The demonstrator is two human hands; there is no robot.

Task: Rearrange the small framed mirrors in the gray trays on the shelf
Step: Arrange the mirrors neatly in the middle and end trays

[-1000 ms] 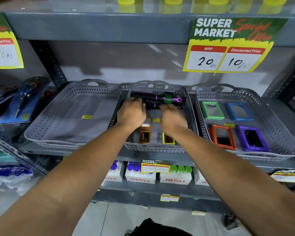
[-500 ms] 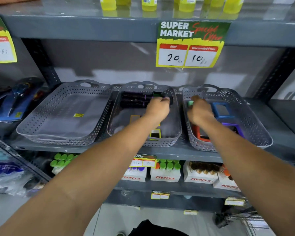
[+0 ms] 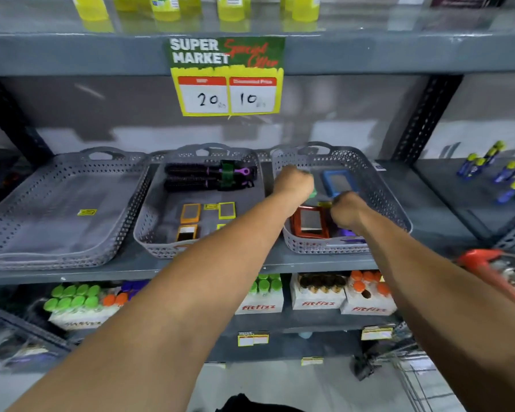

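A person's hands, a second ago in the middle tray [image 3: 149,221] among the small yellow and orange mirrors [image 3: 190,212], now work the right tray [image 3: 378,185]. The left hand [image 3: 293,182] covers the green mirror [image 3: 312,193], the right hand [image 3: 347,209] the purple mirror [image 3: 350,234]; neither grip can be told. Sorting seems to be shifting to the larger mirrors.

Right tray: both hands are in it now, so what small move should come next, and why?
Probably lift the green mirror out from under the left hand. That hand is curled over it at the back of the right tray, while the right hand sits over the purple mirror; the blue mirror and red mirror lie untouched. Grip itself is hidden.
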